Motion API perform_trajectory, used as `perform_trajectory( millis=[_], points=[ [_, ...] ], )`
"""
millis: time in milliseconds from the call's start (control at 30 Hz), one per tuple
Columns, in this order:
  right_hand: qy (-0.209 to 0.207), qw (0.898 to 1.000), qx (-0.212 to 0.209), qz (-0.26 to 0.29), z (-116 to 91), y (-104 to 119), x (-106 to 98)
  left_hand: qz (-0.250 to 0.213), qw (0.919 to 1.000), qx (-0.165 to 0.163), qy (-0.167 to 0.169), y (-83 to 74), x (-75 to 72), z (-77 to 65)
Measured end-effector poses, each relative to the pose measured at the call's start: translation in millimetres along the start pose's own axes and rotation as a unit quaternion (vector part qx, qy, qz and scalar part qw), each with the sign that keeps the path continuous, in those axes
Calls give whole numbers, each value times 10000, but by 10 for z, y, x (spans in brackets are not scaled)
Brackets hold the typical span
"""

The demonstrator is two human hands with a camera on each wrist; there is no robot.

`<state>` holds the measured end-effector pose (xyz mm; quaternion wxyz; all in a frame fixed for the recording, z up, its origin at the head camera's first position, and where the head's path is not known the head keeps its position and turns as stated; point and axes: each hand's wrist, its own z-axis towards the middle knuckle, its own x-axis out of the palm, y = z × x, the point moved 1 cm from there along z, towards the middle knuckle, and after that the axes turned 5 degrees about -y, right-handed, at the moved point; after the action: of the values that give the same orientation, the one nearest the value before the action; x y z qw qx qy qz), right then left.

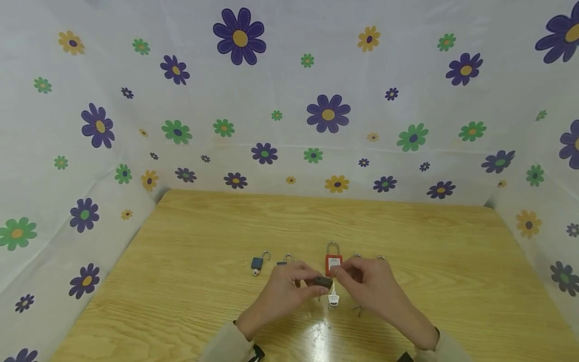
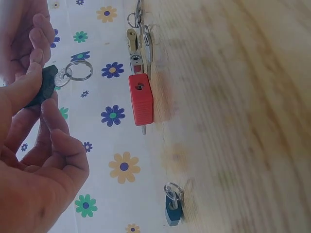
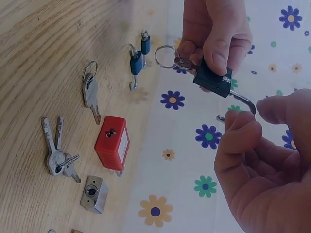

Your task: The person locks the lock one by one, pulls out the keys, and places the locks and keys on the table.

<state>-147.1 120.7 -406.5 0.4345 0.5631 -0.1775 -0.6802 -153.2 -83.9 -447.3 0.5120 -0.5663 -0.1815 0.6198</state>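
Hands close together above the table (image 1: 203,231), left hand (image 1: 289,286) pinching a dark padlock (image 3: 212,81), right hand (image 1: 368,279) pinching its shackle (image 3: 243,99)

Held padlock (image 3: 213,80): dark green-teal with a whitish mark, near black from the head view
Shackle (image 3: 243,101): silver
Red padlock (image 3: 110,143): bright red
Its label (image 1: 333,262): white with dark print
Blue padlocks (image 3: 135,63): deep blue
Metal padlock (image 3: 94,194): silver-grey
Loose keys (image 3: 91,92): silver
Desk (image 1: 203,221): yellow-tan, wavy wood grain
Cloth (image 1: 280,85): white, scattered with flowers
Purple flowers (image 1: 328,114): mostly yellow or green centres
Green flowers (image 1: 177,131): orange or purple centres
Yellow flowers (image 1: 369,38): purple centres
Sleeves (image 1: 228,344): beige
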Motion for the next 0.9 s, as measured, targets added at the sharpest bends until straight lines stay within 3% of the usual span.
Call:
perform_trajectory(
  millis=[233,467,700,900],
  points=[
    [-123,9988,-469,-95,6,11,32,-122,9999,66,33,-18,32,-6],
    [-294,9923,-1193,120,16,-2,46,-271,9996,8,3,-21,36,-9],
    [-129,9923,-1188,324,4,21,33,-324,9992,-225,-25,3,45,-14],
    [-142,9873,-1541,355,-15,8,28,-343,9984,-449,16,14,55,-30]
  ],
)
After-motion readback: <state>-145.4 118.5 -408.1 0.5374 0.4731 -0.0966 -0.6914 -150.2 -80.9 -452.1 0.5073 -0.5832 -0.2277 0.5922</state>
